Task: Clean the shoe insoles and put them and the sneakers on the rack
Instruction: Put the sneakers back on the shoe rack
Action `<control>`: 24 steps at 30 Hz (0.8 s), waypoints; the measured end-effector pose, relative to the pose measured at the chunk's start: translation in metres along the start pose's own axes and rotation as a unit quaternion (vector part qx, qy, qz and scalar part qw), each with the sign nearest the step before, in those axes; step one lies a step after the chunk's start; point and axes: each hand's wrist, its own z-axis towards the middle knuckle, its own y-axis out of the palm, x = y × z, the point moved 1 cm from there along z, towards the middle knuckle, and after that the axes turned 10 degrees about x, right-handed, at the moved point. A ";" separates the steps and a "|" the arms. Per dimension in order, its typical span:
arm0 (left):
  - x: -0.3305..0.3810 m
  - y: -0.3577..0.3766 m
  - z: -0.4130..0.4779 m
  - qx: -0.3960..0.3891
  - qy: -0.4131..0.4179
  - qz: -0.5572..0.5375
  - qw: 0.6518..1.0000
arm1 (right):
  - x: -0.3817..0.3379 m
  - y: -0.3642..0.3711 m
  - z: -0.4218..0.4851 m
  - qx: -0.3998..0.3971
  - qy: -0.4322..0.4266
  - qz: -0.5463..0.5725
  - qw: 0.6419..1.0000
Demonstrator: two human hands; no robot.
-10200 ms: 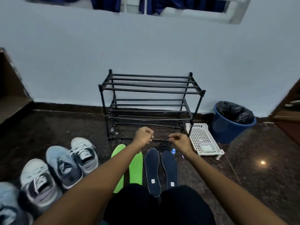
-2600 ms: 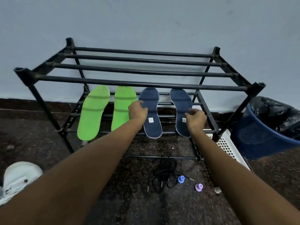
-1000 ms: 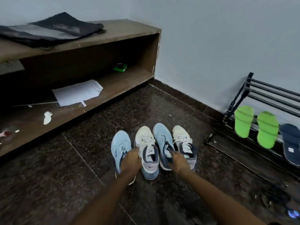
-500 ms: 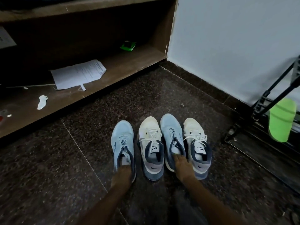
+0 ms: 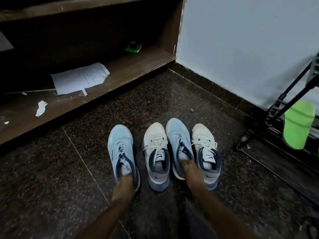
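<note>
In the head view, you have turned away from the black metal rack (image 5: 284, 100), now only a sliver at 3 o'clock with one lime-green foam insole (image 5: 298, 125) lying across its bars. The insoles are done, so the sneakers are what is left. Both your hands have dropped onto the blue pair at 6 o'clock. Your left hand (image 5: 123, 185) hooks its fingers into the heel of the first pale blue fabric sneaker (image 5: 120, 149), and your right hand (image 5: 191, 173) grips the heel of the second pale blue fabric sneaker (image 5: 179, 144). Neither sneaker looks lifted off the dark speckled stone floor (image 5: 51, 169) yet. Two white lace-up sneakers with navy collars (image 5: 156, 156) sit interleaved with them, one between the blue pair and one just beside your right hand toward 4 o'clock, so lift straight up to avoid dragging them. At 10 o'clock a low brown wooden shelf unit (image 5: 120, 69) holds a printed paper sheet (image 5: 81, 78), a crumpled white scrap (image 5: 41, 108) and a small green packet (image 5: 133, 47), all well apart from your path.
</note>
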 end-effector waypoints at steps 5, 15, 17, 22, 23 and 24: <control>0.009 -0.045 -0.002 0.057 0.011 -0.001 0.998 | -0.014 -0.040 -0.001 0.039 -0.008 0.019 0.999; 0.065 -0.150 -0.029 0.159 0.082 -0.056 0.982 | -0.028 -0.146 -0.015 0.124 -0.010 0.030 0.992; 0.079 -0.166 -0.037 0.172 0.102 -0.069 0.977 | -0.023 -0.171 -0.021 0.135 -0.002 0.037 0.990; 0.119 -0.208 -0.060 0.199 0.172 -0.083 0.961 | -0.007 -0.234 -0.039 0.189 0.016 0.070 0.979; 0.128 -0.215 -0.064 0.203 0.186 -0.081 0.958 | -0.003 -0.245 -0.042 0.203 0.019 0.079 0.976; 0.139 -0.225 -0.070 0.210 0.199 -0.082 0.954 | 0.003 -0.261 -0.047 0.218 0.020 0.084 0.972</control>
